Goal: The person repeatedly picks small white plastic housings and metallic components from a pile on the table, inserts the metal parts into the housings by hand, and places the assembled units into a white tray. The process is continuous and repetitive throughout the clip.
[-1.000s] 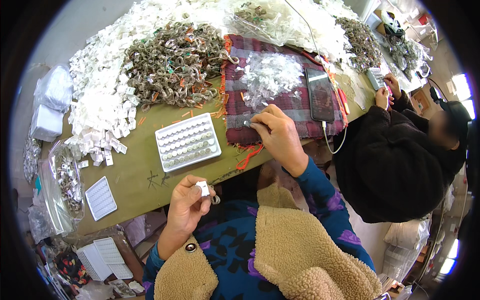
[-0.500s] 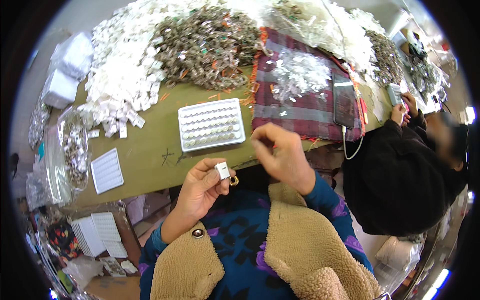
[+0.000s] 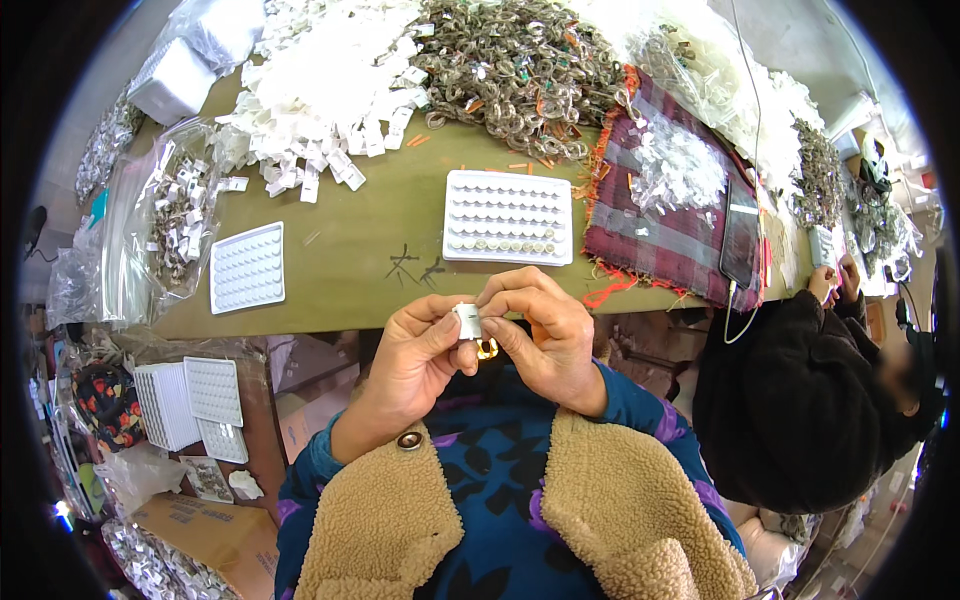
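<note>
My left hand (image 3: 412, 358) is closed, with thumb and fingers pinching a small white box-shaped plastic piece (image 3: 468, 321) that has a dark slot in its face. My right hand (image 3: 543, 328) meets it from the right, its thumb and fingertips drawn together at the piece's edge. Anything tiny between those right fingertips is hidden. A gold-coloured ring (image 3: 487, 348) shows just below the piece, by the fingers. Beyond my hands lies a white tray (image 3: 452, 215) with rows of round wells; small round discs sit in its nearest row.
Another welled tray (image 3: 247, 268) lies at left, beside a clear bag (image 3: 180, 215) of small parts. White pieces (image 3: 335, 80) and coiled cables (image 3: 520, 70) are heaped behind. A plaid cloth (image 3: 640, 240) bears a phone (image 3: 740, 235). A person (image 3: 800, 400) sits at right.
My right hand has come in from the right and down to the white piece in my left hand. The whole view has shifted, so the table things appear farther right.
</note>
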Available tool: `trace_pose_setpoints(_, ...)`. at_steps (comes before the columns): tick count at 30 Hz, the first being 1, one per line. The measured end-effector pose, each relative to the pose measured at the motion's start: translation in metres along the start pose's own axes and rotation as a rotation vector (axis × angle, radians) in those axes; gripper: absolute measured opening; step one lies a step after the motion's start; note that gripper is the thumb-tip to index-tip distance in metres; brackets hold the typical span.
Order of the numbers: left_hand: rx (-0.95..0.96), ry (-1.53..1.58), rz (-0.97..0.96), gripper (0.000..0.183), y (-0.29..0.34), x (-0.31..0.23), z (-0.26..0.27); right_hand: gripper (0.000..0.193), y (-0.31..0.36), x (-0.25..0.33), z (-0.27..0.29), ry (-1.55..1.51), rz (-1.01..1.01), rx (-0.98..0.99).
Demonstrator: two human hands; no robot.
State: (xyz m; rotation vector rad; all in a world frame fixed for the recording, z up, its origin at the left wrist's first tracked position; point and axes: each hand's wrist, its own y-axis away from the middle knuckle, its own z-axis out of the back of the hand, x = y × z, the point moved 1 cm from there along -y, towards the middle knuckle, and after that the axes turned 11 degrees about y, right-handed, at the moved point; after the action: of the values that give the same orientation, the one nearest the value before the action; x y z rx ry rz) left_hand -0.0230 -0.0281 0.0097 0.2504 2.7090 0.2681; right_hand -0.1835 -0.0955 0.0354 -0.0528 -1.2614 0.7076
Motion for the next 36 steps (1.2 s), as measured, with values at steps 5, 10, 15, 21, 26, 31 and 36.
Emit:
trace_pose_setpoints(5,-0.006,-0.044,-0.017,0.027,0.004,0.000,-0.001,0.013,0.002,-0.001,-0.003,-0.305,-0.209,0.014)
trace_pose_setpoints(10,-0.019,0.013,-0.041,0.024,0.001,0.003,-0.004,0.012,0.001,-0.003,-0.005,-0.269,-0.184,-0.025)
trace_pose_setpoints(15,-0.056,-0.003,-0.012,0.024,-0.001,0.007,-0.005,0.011,0.003,-0.008,0.003,-0.066,-0.043,-0.009)
trace_pose_setpoints(21,-0.099,-0.044,-0.040,0.023,-0.004,0.012,-0.008,0.019,0.004,-0.007,0.010,0.065,0.006,0.022)
trace_pose_setpoints(26,-0.082,-0.026,-0.039,0.024,-0.002,0.005,-0.014,0.015,-0.008,0.007,0.015,0.055,-0.044,0.046)
trace_pose_setpoints(31,-0.076,-0.054,-0.057,0.022,0.009,0.001,-0.006,0.013,-0.008,0.020,0.000,0.133,-0.024,0.055)
trace_pose_setpoints(36,-0.081,-0.014,-0.139,0.021,0.014,-0.019,0.006,0.012,-0.041,0.025,-0.015,0.213,0.114,0.260)
